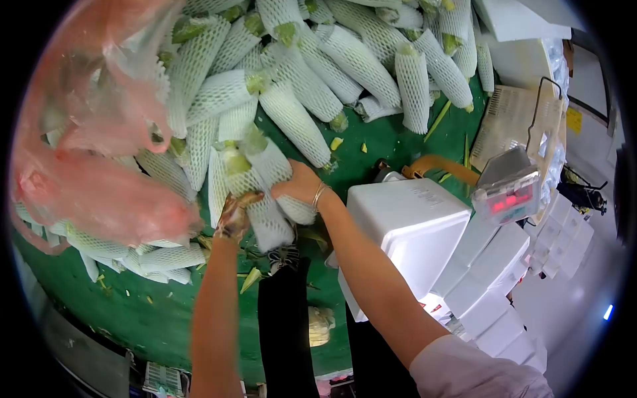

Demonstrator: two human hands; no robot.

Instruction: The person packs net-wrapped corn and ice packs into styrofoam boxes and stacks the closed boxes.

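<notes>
Many pale green vegetables in white foam net sleeves [292,116] lie heaped on a green surface [371,159]. At the near edge of the heap, my right hand [300,184], with a bracelet on its wrist, has its fingers round a netted vegetable [271,162]. Just left of it, my left hand [233,215] is against a second netted vegetable [255,199], its fingers partly curled over the side. The two netted vegetables touch each other and slant downwards. My left palm is blurred and partly hidden.
Pinkish plastic bags [106,179] cover the left of the heap. A white foam box [401,232] stands right of my right forearm. Beyond it are a scale with a red display [507,192], a cream crate [507,126] and more white boxes [491,278]. Leaf scraps dot the green surface.
</notes>
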